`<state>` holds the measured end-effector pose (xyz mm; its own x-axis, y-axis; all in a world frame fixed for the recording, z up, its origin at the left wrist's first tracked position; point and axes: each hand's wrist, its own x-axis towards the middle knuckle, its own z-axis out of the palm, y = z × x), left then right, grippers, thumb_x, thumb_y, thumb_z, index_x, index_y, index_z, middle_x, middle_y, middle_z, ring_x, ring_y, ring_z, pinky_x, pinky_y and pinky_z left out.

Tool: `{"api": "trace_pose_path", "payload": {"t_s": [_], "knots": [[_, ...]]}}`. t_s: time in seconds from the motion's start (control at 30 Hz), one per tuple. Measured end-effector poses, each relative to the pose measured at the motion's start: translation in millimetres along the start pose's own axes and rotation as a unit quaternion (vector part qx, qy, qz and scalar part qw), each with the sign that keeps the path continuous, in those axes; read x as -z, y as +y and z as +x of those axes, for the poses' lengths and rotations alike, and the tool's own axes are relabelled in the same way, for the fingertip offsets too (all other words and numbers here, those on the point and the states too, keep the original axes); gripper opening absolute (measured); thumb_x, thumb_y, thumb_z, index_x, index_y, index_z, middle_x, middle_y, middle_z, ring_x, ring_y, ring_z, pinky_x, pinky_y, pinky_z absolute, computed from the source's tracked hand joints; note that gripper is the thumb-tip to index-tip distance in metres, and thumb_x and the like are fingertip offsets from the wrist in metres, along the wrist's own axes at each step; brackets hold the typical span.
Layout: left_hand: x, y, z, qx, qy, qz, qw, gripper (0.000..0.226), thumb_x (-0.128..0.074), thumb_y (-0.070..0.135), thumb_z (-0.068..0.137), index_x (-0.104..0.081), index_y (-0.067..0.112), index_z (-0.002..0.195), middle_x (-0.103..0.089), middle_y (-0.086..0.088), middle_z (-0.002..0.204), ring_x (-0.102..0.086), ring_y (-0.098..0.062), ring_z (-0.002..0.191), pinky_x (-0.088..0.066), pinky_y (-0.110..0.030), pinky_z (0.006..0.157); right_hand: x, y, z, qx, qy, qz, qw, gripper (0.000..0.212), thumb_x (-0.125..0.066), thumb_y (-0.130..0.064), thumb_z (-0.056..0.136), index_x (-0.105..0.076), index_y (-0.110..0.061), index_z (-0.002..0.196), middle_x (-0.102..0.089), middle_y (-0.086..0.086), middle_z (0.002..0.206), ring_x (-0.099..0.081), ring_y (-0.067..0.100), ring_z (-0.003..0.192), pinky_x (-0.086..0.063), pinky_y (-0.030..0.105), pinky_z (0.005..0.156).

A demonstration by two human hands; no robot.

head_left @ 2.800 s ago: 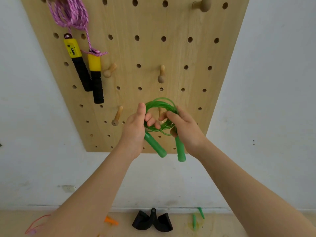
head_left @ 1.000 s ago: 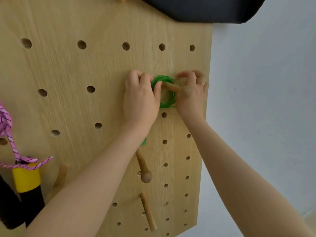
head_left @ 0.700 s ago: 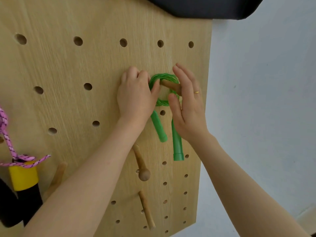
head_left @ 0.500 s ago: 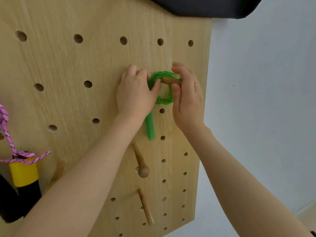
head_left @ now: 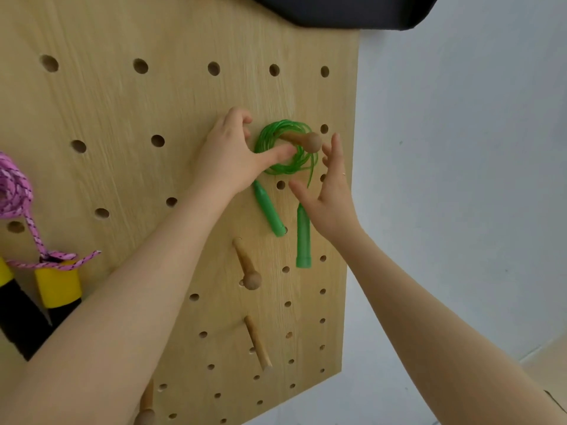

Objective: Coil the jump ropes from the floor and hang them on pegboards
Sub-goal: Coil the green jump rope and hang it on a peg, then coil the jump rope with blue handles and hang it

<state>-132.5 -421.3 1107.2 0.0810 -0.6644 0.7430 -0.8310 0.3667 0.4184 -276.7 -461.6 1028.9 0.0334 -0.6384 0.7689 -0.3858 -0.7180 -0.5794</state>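
Step in hand: hanging the green jump rope [head_left: 283,148] on the pegboard [head_left: 171,118]. The coil sits looped over a round-knobbed wooden peg [head_left: 302,141] near the board's right edge, the peg passing through the middle of the loops. Both green handles hang below the coil against the board: the left handle [head_left: 268,210] slants down and to the right, the right handle [head_left: 303,237] hangs nearly straight. Left hand [head_left: 227,161]: thumb extended, its tip pressing the lower left of the coil; other fingers bent with tips on the board, gripping nothing. Right hand [head_left: 331,191]: fingers straight and spread apart, just beside the coil and peg; whether a fingertip touches the trailing strand cannot be told. Judgement: the coil appears to be carried by the peg alone, so this rope's hanging is nearly done. Next move calls for lifting the thumb off gently, without dragging loops toward the peg's knob, and checking that no loop slips off. A pink rope with yellow-and-black handles [head_left: 18,210] already hangs at the board's left edge. Further free pegs stand lower on the board [head_left: 247,268].
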Motion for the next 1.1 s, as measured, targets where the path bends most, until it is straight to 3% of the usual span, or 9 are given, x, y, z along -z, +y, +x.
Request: {"api": "trace_pose_path", "payload": {"t_s": [0.2,0.3,0.4,0.47,0.6,0.7,0.8,0.97,1.1], "knots": [[1.5,-3.8,-5.9,-0.022,-0.013,-0.02,0.999,0.07,-0.065,0.054,0.076,-0.041,0.016,0.13,-0.044,0.003,0.123,-0.049,-0.015,0.108,-0.043,-0.028,0.089,0.3,-7.2,1.9,-0.014,0.025,0.038,0.999,0.07,-0.052,-0.034,0.091,-0.017,-0.013,0.148,-0.03,0.003,0.15,-0.032,0.017,0.136,-0.032,0.045,0.11],[2.7,-2.9,-12.3,-0.036,0.019,-0.053,0.998,0.06,-0.059,0.048,0.084,-0.041,0.014,0.13,-0.04,0.005,0.123,-0.044,-0.011,0.111,-0.04,-0.024,0.094,4.9,-6.5,8.5,-0.026,0.019,0.038,0.999,0.074,-0.05,-0.044,0.088,-0.017,-0.017,0.148,-0.027,0.0,0.152,-0.028,0.016,0.137,-0.03,0.041,0.112],[5.6,1.3,-33.0,-0.123,0.088,-0.072,0.986,0.038,-0.053,0.034,0.09,-0.051,0.008,0.118,-0.043,0.005,0.113,-0.044,-0.008,0.1,-0.038,-0.012,0.085,17.8,2.3,-3.3,-0.034,0.023,0.048,0.998,0.072,-0.045,-0.05,0.085,-0.021,-0.02,0.146,-0.027,-0.005,0.15,-0.029,0.01,0.136,-0.029,0.027,0.107],[2.8,11.2,-54.7,-0.193,0.111,-0.077,0.972,0.025,-0.05,0.022,0.09,-0.057,0.003,0.105,-0.049,0.0,0.103,-0.048,-0.01,0.09,-0.041,-0.014,0.077,28.1,12.9,-19.0,-0.059,0.033,0.059,0.996,0.062,-0.043,-0.046,0.088,-0.029,-0.019,0.142,-0.035,-0.006,0.145,-0.034,0.009,0.132,-0.03,0.025,0.105],[-30.1,45.1,-116.1,-0.246,0.007,-0.105,0.963,0.018,-0.048,0.015,0.09,-0.061,0.004,0.092,-0.06,-0.003,0.082,-0.053,-0.014,0.072,-0.046,-0.029,0.062,59.0,55.5,-62.3,-0.11,-0.005,0.008,0.994,0.031,-0.049,-0.025,0.094,-0.049,-0.015,0.124,-0.047,-0.003,0.129,-0.046,0.012,0.118,-0.04,0.027,0.095],[-81.0,67.9,-159.1,-0.169,-0.136,-0.113,0.97,0.024,-0.046,0.031,0.088,-0.06,0.015,0.099,-0.059,0.008,0.074,-0.054,-0.013,0.066,-0.048,-0.034,0.058,93.0,93.4,-101.1,-0.154,-0.091,-0.037,0.983,0.016,-0.049,-0.015,0.093,-0.059,-0.016,0.106,-0.053,-0.003,0.117,-0.052,0.011,0.105,-0.044,0.026,0.087],[-148.9,76.5,-196.3,-0.024,-0.256,-0.097,0.961,0.018,-0.05,0.031,0.09,-0.057,0.02,0.103,-0.058,0.012,0.078,-0.054,-0.009,0.066,-0.05,-0.035,0.065,128.0,129.3,-144.1,-0.219,-0.212,-0.065,0.95,0.018,-0.048,-0.017,0.094,-0.063,-0.013,0.103,-0.056,-0.002,0.113,-0.054,0.011,0.099,-0.039,0.02,0.081],[-247.7,50.3,-273.9,0.219,-0.375,-0.096,0.896,0.031,-0.049,0.026,0.093,-0.048,0.018,0.123,-0.056,0.004,0.114,-0.053,-0.011,0.081,-0.042,-0.025,0.067,166.0,195.4,-219.4,-0.333,-0.35,-0.088,0.871,0.022,-0.047,-0.019,0.094,-0.064,-0.012,0.106,-0.058,-0.003,0.103,-0.053,0.011,0.089,-0.04,0.019,0.063],[-308.5,18.3,-342.9,0.329,-0.435,-0.08,0.834,0.042,-0.049,0.028,0.094,-0.04,0.018,0.134,-0.047,0.005,0.129,-0.048,-0.013,0.104,-0.037,-0.022,0.078,166.8,261.4,-294.7,-0.412,-0.424,-0.107,0.799,0.026,-0.045,-0.02,0.095,-0.062,-0.012,0.113,-0.058,-0.001,0.106,-0.054,0.016,0.099,-0.037,0.022,0.077]]}}
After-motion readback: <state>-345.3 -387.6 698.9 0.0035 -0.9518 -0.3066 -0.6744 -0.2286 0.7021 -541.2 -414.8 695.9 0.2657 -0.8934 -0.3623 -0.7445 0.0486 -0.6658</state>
